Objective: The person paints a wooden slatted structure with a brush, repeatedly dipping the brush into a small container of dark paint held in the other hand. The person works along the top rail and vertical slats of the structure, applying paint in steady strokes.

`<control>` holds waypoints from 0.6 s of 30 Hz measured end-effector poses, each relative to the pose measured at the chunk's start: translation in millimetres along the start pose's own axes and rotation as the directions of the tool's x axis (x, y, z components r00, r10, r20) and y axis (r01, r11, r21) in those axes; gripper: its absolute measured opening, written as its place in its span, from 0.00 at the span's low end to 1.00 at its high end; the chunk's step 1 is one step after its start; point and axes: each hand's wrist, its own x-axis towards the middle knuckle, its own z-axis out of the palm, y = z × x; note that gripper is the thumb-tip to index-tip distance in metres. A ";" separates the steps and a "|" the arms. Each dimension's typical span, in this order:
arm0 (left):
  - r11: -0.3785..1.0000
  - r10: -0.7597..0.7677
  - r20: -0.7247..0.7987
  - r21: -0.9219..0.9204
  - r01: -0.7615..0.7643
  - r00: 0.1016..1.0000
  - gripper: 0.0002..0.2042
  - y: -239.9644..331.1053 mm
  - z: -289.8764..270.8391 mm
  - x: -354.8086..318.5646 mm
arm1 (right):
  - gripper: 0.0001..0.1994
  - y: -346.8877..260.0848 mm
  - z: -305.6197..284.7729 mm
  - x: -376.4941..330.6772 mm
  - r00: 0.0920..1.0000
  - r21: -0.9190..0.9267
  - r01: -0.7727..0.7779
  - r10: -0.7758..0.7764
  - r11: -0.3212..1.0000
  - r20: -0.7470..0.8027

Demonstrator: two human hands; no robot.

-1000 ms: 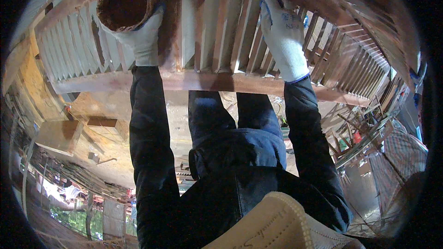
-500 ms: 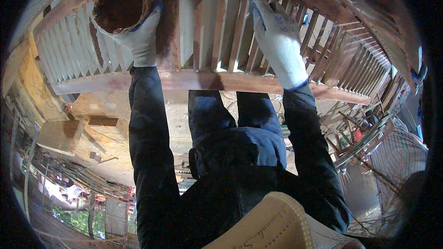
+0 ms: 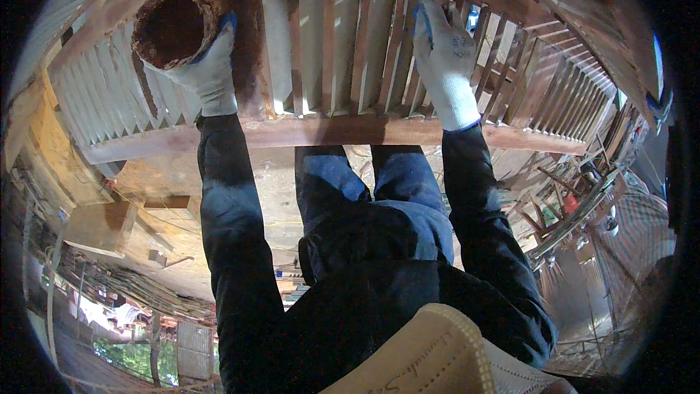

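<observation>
A wooden slatted panel with pale slats and a reddish-brown frame lies in front of me. My left hand, in a white glove, grips a round container smeared with dark brown stain, its open mouth toward me, held over the panel's left part. My right hand, also gloved in white with blue fingertips, presses on the slats at the right and seems to hold a small blue thing against them. The slats near the left hand are stained brown.
More slatted panels stand stacked at the right. A wooden block lies on the sandy floor at the left. Scrap wood and metal parts crowd the right side. My dark trousers show below the panel's lower rail.
My right hand has slid a little along the slats. The left hand with the container has shifted slightly to the left and down.
</observation>
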 end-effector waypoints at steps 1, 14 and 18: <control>1.000 -0.020 0.015 0.017 0.020 1.000 0.44 1.3 -1.6 1.0 | 0.21 -2.5 2.6 -0.1 0.998 -0.044 -0.020 0.022 0.999 0.059; 0.986 -0.109 0.033 0.130 0.104 0.994 0.56 -15.7 -13.5 2.4 | 0.24 1.5 -3.5 1.1 0.963 -0.100 -0.082 0.105 0.992 0.249; 0.958 0.026 0.035 0.285 -0.035 0.999 0.50 -5.3 -10.3 1.6 | 0.20 6.9 -7.1 0.1 0.978 0.040 -0.074 0.064 0.997 0.200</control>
